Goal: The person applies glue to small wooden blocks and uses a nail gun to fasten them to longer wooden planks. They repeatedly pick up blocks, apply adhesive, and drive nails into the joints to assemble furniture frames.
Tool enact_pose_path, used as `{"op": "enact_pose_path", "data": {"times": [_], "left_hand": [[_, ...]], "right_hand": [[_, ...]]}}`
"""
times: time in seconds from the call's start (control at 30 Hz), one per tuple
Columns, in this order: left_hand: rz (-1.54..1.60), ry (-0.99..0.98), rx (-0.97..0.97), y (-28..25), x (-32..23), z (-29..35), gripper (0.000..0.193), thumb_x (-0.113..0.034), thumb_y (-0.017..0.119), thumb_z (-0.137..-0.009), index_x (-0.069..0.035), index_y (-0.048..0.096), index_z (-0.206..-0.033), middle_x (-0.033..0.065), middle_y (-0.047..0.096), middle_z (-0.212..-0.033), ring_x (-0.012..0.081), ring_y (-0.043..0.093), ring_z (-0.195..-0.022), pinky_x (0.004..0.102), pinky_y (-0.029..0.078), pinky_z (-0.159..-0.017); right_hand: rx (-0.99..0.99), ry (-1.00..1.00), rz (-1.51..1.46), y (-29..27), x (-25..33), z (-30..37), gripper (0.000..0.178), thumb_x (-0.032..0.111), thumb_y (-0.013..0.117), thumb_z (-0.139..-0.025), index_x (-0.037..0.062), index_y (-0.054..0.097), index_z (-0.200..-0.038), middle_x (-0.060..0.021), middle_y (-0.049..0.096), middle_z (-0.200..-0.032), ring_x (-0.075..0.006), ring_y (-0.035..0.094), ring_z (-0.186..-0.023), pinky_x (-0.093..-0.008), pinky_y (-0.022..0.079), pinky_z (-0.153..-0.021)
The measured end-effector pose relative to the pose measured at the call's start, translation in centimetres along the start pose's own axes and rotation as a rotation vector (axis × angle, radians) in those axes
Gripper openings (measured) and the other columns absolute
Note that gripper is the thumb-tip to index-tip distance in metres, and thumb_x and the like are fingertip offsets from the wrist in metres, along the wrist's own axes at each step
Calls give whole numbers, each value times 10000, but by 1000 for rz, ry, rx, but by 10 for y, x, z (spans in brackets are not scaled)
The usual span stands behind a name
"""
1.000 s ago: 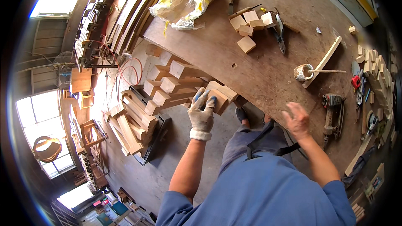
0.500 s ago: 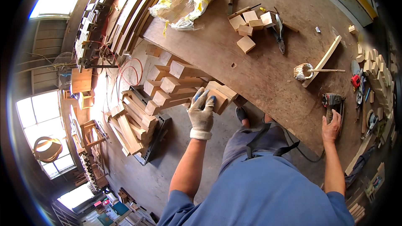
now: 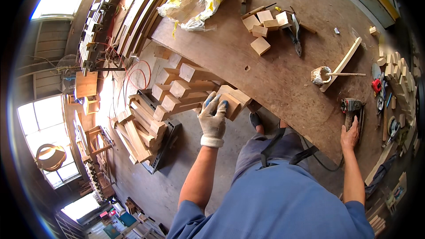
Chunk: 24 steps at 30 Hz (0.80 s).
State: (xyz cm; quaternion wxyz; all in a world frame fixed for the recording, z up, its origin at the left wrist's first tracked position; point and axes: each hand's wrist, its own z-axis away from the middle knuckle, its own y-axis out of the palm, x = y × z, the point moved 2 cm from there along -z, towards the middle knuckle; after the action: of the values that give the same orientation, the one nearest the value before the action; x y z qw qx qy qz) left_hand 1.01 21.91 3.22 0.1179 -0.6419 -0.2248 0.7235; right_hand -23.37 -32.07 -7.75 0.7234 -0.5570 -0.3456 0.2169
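Note:
My left hand [image 3: 213,117], in a white work glove with blue fingertips, closes on the near end of a pale wooden piece [image 3: 233,107] at the table's edge. Several squared timbers [image 3: 190,89] lie side by side just left of it, their ends jutting past the tabletop. Over on the right, my bare right hand [image 3: 350,135] grips the dark handle of a red and black nail gun [image 3: 351,105] lying on the table. A white-crusted glue pot [image 3: 320,75] with a stick across it stands beyond that tool, beside a curved wooden strip [image 3: 341,64].
Small wood blocks [image 3: 260,46] and pliers [image 3: 295,40] lie on the brown worktable [image 3: 270,79], with crumpled plastic wrap [image 3: 197,4] at its far left. Below left, cut timbers [image 3: 137,139] are piled on a black-framed support. More blocks [image 3: 398,73] and tools line the right side.
My right hand has shifted slightly back along the nail gun's handle. My left hand stays in place on the wooden piece.

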Motion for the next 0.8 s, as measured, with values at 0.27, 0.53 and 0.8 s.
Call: {"op": "enact_pose_path", "data": {"times": [0.27,0.53,0.8], "left_hand": [[-45,38,2,-2,3,-1,361,-178,800,-932,-13,777,-1252,167,711,-1387,284,665,-1277,391,457,-1148],[-43,31,9,-2,1,0,359,-173,794,-943,-3,770,-1258,171,698,-1406,270,668,-1277,380,492,-1121],[-5,23,7,0,-1,0,370,-170,799,-941,8,764,-1264,187,691,-1408,281,679,-1269,383,522,-1093]], "right_hand": [[24,38,-7,-5,12,-3,918,86,779,-904,90,276,-1672,-284,534,-1545,-460,567,-1360,-486,461,-1127],[40,47,26,-3,10,-6,936,86,790,-901,78,263,-1675,-289,528,-1550,-462,561,-1367,-484,457,-1135],[64,80,50,-5,15,-7,920,86,782,-921,77,258,-1677,-287,513,-1565,-455,546,-1389,-487,450,-1148]]}}
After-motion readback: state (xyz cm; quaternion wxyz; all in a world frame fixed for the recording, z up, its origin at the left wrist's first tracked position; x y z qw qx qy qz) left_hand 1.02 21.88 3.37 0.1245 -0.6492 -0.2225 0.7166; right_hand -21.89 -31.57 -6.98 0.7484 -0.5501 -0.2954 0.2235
